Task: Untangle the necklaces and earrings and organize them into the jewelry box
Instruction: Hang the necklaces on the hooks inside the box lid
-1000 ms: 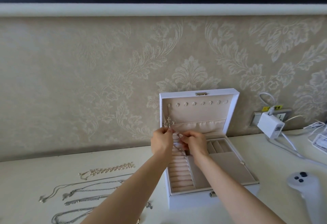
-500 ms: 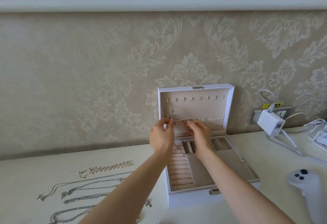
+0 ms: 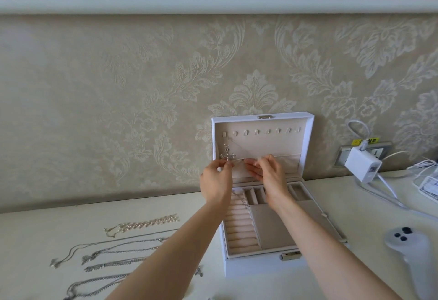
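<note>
The white jewelry box (image 3: 260, 266) stands open on the table, its lid (image 3: 308, 138) upright against the wall with a row of hooks and a fabric pocket. A silver cross necklace (image 3: 227, 154) hangs from the leftmost hook. My left hand (image 3: 216, 181) pinches the foot of the cross. My right hand (image 3: 269, 176) pinches at the pocket's top edge, where the fine chain runs to its fingertips. A stretch of chain (image 3: 239, 198) dangles below my left hand over the ring rolls.
A pearl bracelet (image 3: 144, 222) and several silver chains (image 3: 113, 251) lie in rows on the table at the left. At the right are a white charger (image 3: 362, 164) plugged into a wall socket, its cables, and a white controller (image 3: 413, 250).
Both hands rose from above the box's tray to the lid's pocket. The cross pendant now hangs higher against the lid.
</note>
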Demonstrator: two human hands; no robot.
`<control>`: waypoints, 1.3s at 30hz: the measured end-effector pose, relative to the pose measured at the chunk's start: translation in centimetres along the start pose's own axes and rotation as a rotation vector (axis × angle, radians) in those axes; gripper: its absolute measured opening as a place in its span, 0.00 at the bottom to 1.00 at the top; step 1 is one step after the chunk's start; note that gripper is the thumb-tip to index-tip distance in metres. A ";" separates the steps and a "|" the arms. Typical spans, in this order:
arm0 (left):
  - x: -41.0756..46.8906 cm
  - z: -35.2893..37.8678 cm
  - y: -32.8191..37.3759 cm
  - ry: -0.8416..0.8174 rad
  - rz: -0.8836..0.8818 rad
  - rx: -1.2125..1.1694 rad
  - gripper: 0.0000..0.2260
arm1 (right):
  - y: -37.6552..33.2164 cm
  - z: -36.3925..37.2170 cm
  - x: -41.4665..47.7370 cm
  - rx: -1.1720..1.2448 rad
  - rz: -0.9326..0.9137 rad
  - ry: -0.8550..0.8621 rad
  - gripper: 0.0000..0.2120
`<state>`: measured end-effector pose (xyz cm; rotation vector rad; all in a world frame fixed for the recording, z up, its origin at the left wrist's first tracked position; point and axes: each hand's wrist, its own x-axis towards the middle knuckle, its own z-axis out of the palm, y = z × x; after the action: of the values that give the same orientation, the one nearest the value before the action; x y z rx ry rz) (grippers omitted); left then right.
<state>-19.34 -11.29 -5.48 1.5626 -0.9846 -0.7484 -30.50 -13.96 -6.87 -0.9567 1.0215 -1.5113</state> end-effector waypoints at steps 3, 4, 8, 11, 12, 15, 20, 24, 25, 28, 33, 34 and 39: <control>0.0 -0.1 0.1 -0.013 -0.005 -0.014 0.07 | 0.0 -0.4 0.2 0.079 0.068 -0.042 0.11; 0.0 -0.1 0.1 -0.013 -0.006 -0.020 0.07 | 0.1 -0.6 0.2 0.113 0.098 -0.055 0.11; 0.0 -0.1 0.1 -0.007 0.014 -0.020 0.08 | 0.1 -1.3 0.3 0.204 0.165 -0.072 0.09; 0.1 0.0 0.2 0.001 0.018 -0.023 0.08 | 0.0 -1.4 0.5 0.173 0.154 -0.074 0.08; 0.1 0.1 0.3 0.004 0.012 -0.025 0.09 | 0.1 -1.3 0.5 0.133 0.145 -0.068 0.08; 0.1 0.2 0.9 0.006 -0.029 -0.050 0.08 | 0.4 -1.0 0.2 -0.016 0.123 -0.046 0.09; 0.3 0.1 0.8 -0.001 -0.080 -0.031 0.08 | 0.6 1.4 -1.0 -0.230 0.239 -0.134 0.08; 0.1 -0.3 0.1 0.009 -0.090 0.012 0.08 | 0.9 3.3 -1.5 -0.365 0.262 -0.218 0.07; 0.0 -0.5 0.0 0.005 -0.094 0.015 0.08 | 0.8 3.5 -1.5 -0.323 0.293 -0.233 0.08; 0.1 -1.0 0.0 -0.024 -0.114 0.008 0.09 | 0.5 3.2 -1.6 -0.279 0.350 -0.267 0.11; 0.1 -1.2 -0.6 -0.118 -0.172 -0.014 0.08 | -0.5 1.2 -2.7 -0.442 0.289 -0.296 0.09; -0.1 -1.3 -0.6 -0.131 -0.188 -0.009 0.08 | -0.7 0.5 -3.0 -0.471 0.266 -0.286 0.09; -2.1 -1.5 -0.1 -0.062 0.035 0.309 0.09 | -1.1 -2.4 -3.5 -0.535 0.174 -0.224 0.12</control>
<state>-18.92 -8.74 -5.35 1.7896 -1.2147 -0.6455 -32.58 -10.07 -6.84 -1.3346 1.3350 -0.9738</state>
